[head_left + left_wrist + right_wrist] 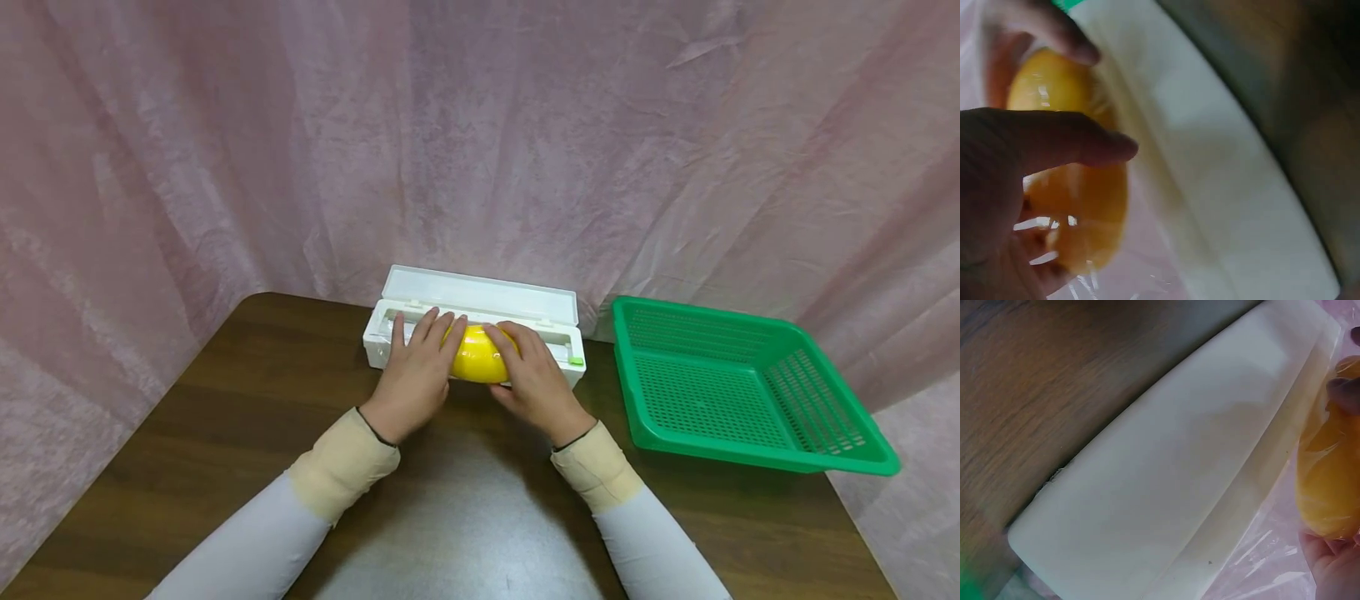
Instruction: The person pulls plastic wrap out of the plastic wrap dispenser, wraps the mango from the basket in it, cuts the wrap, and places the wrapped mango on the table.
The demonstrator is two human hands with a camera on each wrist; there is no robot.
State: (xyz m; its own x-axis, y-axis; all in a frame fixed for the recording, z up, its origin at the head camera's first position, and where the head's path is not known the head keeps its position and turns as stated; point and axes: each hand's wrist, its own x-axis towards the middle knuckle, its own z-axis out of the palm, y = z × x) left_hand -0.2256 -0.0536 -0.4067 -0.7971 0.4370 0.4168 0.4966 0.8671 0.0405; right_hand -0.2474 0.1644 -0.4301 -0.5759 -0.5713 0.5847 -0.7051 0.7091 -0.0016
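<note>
A glossy yellow, oval, fruit-like thing [480, 357] is held between both hands over a white cling film dispenser [377, 356]. My left hand [415, 379] grips its left side, and in the left wrist view the thumb lies across it. On the right side my right hand [538, 383] holds it, fingers on top and thumb low at the near side. Clear film [1272, 565] covers the yellow thing, with shiny creases, and stretches beside it. The dispenser's lid [480, 290] stands raised at the back. A light green slider [576, 362] sits at its right end.
A green plastic basket [628, 400] with mesh walls stands on the right of the brown wooden table [225, 433]. Behind the table hangs a pink curtain [487, 142], close to the dispenser's raised lid.
</note>
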